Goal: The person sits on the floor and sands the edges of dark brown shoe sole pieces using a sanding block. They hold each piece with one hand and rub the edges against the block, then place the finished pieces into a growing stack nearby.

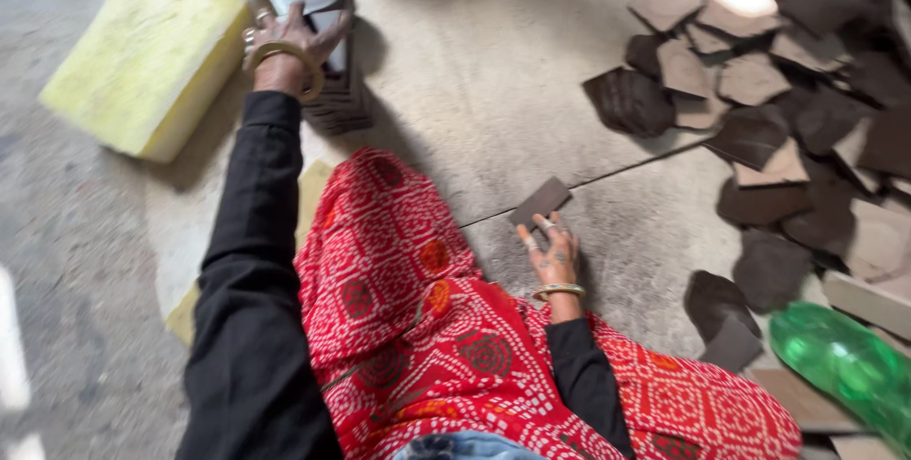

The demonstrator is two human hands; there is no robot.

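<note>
left hand (289, 37) fingers spread, resting on top of one stack of dark tiles (334, 71) beside one yellow foam block (147, 56) | right hand (553, 253) fingers loosely open, tips touching one brown tile (540, 202) flat on the floor (493, 90) | loose tiles heap (788, 109) far right, too many to count | one green bottle (845, 365) lower right
</note>
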